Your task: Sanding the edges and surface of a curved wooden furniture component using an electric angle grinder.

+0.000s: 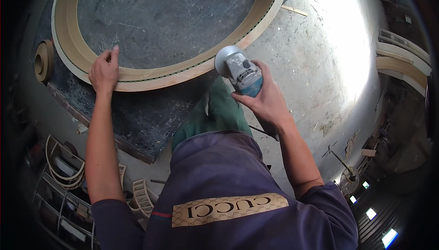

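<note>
Grinder [245, 77] held in right hand [266, 98], fingers wrapped round its body, round head [225, 59] forward-left at the outer edge of curved wooden frame [173, 77] on dark table [155, 35], running leftward beneath left hand [104, 72], half-curled, grip unclear.

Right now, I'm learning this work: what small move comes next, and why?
Perhaps ease the grey and blue grinder toward the curved pale wooden frame: the right hand holds the grinder, its round silver disc overlaps the frame's edge in view, contact unclear, and the left hand is at the frame.
</note>
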{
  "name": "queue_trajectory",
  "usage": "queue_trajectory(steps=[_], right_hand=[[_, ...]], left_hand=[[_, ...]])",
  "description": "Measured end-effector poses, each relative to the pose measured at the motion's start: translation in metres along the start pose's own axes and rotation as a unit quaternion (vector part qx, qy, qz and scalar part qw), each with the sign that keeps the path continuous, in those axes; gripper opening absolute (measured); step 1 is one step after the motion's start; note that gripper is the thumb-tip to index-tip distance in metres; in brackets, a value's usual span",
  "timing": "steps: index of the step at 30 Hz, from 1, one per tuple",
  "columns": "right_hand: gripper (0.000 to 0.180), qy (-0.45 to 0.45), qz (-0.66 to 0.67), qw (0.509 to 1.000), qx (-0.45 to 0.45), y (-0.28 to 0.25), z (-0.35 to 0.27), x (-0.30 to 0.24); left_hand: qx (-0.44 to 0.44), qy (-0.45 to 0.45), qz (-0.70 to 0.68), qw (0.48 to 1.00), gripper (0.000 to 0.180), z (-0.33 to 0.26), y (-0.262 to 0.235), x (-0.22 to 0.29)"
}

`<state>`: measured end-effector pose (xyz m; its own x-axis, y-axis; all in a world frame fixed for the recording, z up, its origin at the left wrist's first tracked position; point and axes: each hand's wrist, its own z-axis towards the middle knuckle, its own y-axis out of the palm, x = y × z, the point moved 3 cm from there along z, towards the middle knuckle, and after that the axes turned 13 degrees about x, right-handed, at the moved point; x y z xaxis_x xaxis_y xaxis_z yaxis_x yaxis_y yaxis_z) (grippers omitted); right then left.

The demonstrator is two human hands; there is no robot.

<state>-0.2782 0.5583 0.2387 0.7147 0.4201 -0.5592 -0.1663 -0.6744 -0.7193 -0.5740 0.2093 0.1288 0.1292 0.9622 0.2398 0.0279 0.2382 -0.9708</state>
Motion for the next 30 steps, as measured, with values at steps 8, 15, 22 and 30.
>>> queue_trajectory(steps=[8,15,22,30], right_hand=[[0.1,0.037,0.098,0.992,0.074,-0.022,0.022,0.035],[0.099,-0.018,0.027,0.999,-0.005,0.017,-0.017,-0.002],[0.096,-0.085,0.022,0.992,-0.09,0.041,-0.029,-0.021],[0.098,0.012,0.032,0.999,0.028,-0.007,-0.001,0.02]], left_hand=[[0.006,0.0,-0.001,1.0,0.057,-0.001,-0.001,0.0],[-0.011,-0.003,0.007,1.0,0.058,0.0,-0.001,0.004],[-0.026,-0.003,0.015,1.0,0.061,0.001,-0.002,0.0],[-0.002,0.004,0.001,1.0,0.058,-0.001,-0.002,0.001]])
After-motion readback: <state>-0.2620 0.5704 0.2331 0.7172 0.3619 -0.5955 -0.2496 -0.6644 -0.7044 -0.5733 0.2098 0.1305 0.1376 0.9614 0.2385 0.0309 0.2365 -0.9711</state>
